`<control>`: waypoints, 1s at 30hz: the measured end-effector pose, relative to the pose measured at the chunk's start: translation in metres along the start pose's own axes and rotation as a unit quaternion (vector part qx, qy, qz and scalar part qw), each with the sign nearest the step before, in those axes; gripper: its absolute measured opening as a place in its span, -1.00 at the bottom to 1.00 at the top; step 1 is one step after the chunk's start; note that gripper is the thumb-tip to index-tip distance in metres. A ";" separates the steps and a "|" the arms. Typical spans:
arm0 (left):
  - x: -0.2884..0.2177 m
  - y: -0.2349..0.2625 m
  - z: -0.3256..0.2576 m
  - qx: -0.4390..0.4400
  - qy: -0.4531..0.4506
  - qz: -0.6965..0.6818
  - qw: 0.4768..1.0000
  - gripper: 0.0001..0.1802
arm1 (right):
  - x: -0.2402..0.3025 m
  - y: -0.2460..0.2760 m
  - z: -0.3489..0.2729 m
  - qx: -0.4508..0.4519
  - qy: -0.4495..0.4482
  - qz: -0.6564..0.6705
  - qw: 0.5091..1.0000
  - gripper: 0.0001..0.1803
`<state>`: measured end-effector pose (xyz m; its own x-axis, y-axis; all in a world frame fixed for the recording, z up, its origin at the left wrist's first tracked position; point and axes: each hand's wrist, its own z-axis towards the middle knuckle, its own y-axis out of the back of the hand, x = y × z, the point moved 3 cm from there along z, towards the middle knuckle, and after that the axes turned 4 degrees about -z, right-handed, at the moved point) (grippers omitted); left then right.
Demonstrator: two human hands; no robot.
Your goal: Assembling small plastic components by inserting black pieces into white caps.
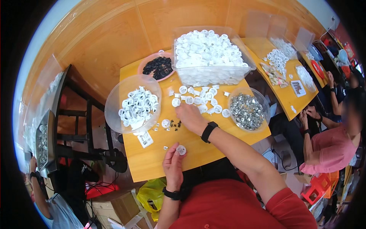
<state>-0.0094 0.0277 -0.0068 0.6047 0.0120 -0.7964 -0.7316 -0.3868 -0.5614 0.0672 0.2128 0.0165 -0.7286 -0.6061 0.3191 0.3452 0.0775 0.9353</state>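
Note:
My left hand (174, 170), low over the table's near edge, pinches a small round white plastic piece (181, 149) between thumb and fingers. Farther forward, my right hand (191, 119) reaches over the table with its back turned up. Its fingers point down and are mostly hidden; their tips are beside another round white piece (175, 102) at the left end of a loose spread of such pieces (197, 100). Left of my right hand lie a small cluster of tiny dark parts (175, 124) and a single white disc (165, 123).
Around the wooden table (143, 165) stand a clear bowl of white pieces (111, 100), a pink bowl of black parts (141, 68), a large clear bin of white pieces (213, 72) and a clear bowl of metal parts (267, 105). People work at both sides.

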 end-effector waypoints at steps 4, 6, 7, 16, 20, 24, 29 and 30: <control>-0.007 -0.004 0.001 0.009 0.014 -0.038 0.999 -0.72 | -0.001 -0.003 -0.003 -0.056 0.001 0.020 0.998 -0.90; -0.009 -0.001 0.002 0.003 0.027 -0.056 0.998 -0.75 | 0.005 0.001 -0.010 -0.058 0.017 0.031 0.998 -0.90; -0.010 0.001 0.002 -0.010 0.038 -0.057 0.998 -0.76 | 0.015 0.015 -0.017 -0.076 0.025 0.103 0.991 -0.91; -0.021 -0.022 0.000 -0.033 0.025 -0.008 0.999 -0.79 | 0.060 0.076 -0.100 -0.191 0.196 0.048 0.961 -0.88; -0.026 -0.038 -0.010 -0.037 0.030 -0.044 0.998 -0.81 | 0.061 0.077 -0.114 -0.209 0.206 0.023 0.956 -0.83; -0.026 -0.038 -0.013 -0.033 0.046 -0.055 0.997 -0.85 | 0.063 0.078 -0.125 -0.188 0.175 0.069 0.964 -0.74; -0.024 -0.033 -0.013 -0.017 0.033 -0.045 0.998 -0.88 | 0.054 0.079 -0.125 -0.147 0.063 0.267 0.950 -0.84; -0.025 -0.032 -0.014 -0.018 0.034 -0.045 0.998 -0.88 | 0.053 0.080 -0.124 -0.146 0.062 0.268 0.950 -0.84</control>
<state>0.0027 0.0270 0.0344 0.6879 -0.0146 -0.7256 -0.6628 -0.4200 -0.6199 0.1299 0.0888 0.0893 -0.3324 -0.6309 0.7011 0.8101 0.1896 0.5548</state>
